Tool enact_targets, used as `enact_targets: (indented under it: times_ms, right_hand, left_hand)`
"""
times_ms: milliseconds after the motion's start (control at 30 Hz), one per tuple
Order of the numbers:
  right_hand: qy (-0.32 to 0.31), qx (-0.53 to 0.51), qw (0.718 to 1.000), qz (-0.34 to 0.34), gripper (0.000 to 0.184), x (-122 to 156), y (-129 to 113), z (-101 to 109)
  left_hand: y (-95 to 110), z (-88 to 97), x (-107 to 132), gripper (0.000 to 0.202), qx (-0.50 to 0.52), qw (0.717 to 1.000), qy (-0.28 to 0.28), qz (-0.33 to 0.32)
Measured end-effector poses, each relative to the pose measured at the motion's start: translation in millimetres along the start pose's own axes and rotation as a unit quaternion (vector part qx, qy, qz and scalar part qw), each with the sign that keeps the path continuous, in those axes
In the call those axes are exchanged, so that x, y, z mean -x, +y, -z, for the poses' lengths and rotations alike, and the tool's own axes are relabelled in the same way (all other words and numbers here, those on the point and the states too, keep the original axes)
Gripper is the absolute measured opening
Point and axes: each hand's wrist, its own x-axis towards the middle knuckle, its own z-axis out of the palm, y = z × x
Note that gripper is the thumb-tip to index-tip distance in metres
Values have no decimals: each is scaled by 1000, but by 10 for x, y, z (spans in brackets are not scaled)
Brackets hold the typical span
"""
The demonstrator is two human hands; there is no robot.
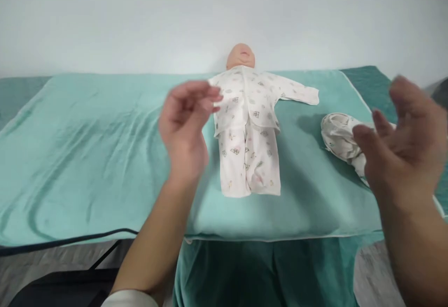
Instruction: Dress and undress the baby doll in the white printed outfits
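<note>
A baby doll point(241, 56) lies on a light green cloth, its head towards the wall. It wears a white printed top point(241, 97) and matching trousers point(249, 162). One sleeve stretches out to the right; the other is largely hidden behind my left hand point(185, 122). That hand hovers beside the top with fingers loosely curled and nothing visible in it. At the right, my right hand point(408, 143) is raised with fingers spread and slightly blurred, also holding nothing. Beneath and beside it is a bunched white printed cloth point(341, 136), partly covered by the hand.
The light green cloth point(87, 157) spreads over a table, wrinkled on the left. Darker green fabric point(266, 269) hangs at the front. A black cable point(70, 240) runs along the front left edge, above a black object point(63, 288). A pale wall point(140, 17) stands behind.
</note>
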Motion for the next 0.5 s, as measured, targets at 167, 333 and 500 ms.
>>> enact_targets:
  times_ms: [167, 333, 500]
  right_hand:
    - [76, -127, 978, 147, 50, -966, -163, -1150]
    - [-31, -106, 990, 91, 46, -1497, 458, -2124]
    - [-130, -52, 989, 49, 33, -1332, 745, -2317]
  left_hand:
    - [-54, -314, -808, 43, -98, 992, 13, -82]
    - [-1097, -542, -1272, 28, -108, 993, -37, 23]
    - [-1675, -583, -1239, 23, -162, 980, -115, -4]
